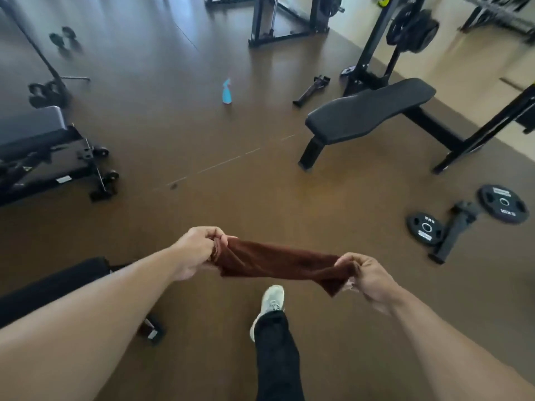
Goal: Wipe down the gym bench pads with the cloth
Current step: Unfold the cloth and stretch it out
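Head view, standing on the brown gym floor. My left hand (197, 251) and right hand (366, 277) are held apart in front of me, each pinched closed on one end of a dark brown, soft terry cloth (280, 264), which hangs stretched between them in a loose, bunched band above my forward foot in its pale sneaker (270, 302). The cloth sags and wrinkles under its own slight weight; I judge it light, limp and not at all slippery, so a simple fingertip pinch at the ends holds it well, while for wiping it would be better gathered into a pad under one flat palm.

The flat black padded bench (370, 108) stands well ahead of my right hand, its top bare and matt (probably vinyl, firm and smooth, so the cloth should glide). A second bench with a grey-black pad (31, 125) stands ahead and far to the left of my left hand, and a black pad edge (55, 280) lies just beyond my left forearm. A light blue spray bottle (227, 92) stands on the floor well ahead of both hands. Two black weight plates (503, 204) lie on the floor beyond my right hand. No pad is being touched yet; wiping has not begun here.
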Action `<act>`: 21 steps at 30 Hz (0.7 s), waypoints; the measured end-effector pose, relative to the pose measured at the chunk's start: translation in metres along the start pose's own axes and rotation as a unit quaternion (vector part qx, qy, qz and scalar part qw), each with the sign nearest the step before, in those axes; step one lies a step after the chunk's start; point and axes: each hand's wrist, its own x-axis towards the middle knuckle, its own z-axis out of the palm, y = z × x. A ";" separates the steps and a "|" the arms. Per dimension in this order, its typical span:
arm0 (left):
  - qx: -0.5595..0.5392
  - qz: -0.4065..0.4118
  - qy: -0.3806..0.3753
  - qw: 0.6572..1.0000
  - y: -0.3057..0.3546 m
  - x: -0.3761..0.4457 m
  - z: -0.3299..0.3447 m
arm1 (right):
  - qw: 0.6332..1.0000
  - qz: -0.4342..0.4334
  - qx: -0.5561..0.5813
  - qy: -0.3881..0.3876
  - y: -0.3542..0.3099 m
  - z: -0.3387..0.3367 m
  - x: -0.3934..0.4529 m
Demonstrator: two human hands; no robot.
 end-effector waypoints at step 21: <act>-0.102 -0.033 0.086 0.991 0.368 0.486 -0.246 | 0.983 0.086 0.140 -0.078 -0.450 0.121 0.584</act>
